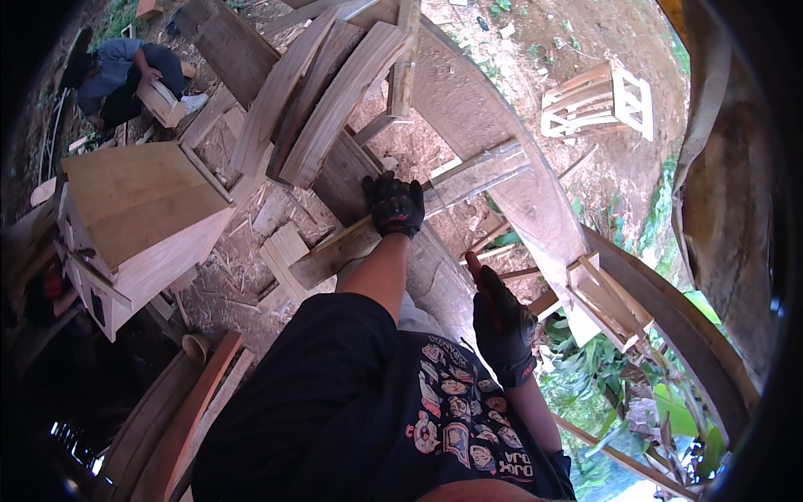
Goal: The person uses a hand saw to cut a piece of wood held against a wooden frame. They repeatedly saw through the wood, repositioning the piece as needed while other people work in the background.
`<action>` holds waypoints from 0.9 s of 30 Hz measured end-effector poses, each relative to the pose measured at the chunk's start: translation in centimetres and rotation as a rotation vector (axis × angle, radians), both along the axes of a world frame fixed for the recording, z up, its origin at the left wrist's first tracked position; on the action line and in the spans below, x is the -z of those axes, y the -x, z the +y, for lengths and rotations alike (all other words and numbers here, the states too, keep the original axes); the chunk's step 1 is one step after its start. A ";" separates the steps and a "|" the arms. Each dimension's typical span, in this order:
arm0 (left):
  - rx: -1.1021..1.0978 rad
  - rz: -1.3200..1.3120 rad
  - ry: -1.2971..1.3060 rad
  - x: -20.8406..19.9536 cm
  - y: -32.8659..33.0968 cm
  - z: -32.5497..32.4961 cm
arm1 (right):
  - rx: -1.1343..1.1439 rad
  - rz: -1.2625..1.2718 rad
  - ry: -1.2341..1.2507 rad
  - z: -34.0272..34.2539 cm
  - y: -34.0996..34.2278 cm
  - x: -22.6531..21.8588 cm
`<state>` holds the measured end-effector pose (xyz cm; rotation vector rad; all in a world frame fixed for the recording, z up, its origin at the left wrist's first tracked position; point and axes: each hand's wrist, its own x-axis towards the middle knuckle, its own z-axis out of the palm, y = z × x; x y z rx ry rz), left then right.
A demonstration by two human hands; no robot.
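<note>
My left hand (393, 205), in a black glove with red marks, is closed over the middle of a wooden beam (335, 253). The beam slants from the lower left up to a wide curved plank (539, 192) on the right. What lies beneath the curled fingers is hidden. My right hand (502, 325), gloved alike, is raised close to my body on the right. Its fingers stretch upward, a reddish fingertip showing, and I see nothing held in it. Below both hands, a broad grey board (443, 276) runs toward my body.
Several curved timbers (343, 100) are stacked ahead. A wooden box-like piece (146, 197) stands at left, with a seated person (134, 79) holding a wood block beyond it. A slatted wooden frame (598, 100) lies on the ground at far right. Wood scraps litter the floor.
</note>
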<state>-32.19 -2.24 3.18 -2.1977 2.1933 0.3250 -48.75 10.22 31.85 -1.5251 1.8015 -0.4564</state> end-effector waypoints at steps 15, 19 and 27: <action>0.063 -0.042 -0.015 -0.7 -0.2 -0.2 | -0.115 -0.047 0.120 -6.4 -5.7 19.0; 0.039 -0.016 -0.073 -1.5 -0.1 -0.8 | -0.111 -0.055 0.138 -8.2 -2.4 16.8; 0.043 -0.041 -0.132 -1.9 0.2 -0.6 | -0.102 -0.105 0.118 -6.3 -2.1 13.8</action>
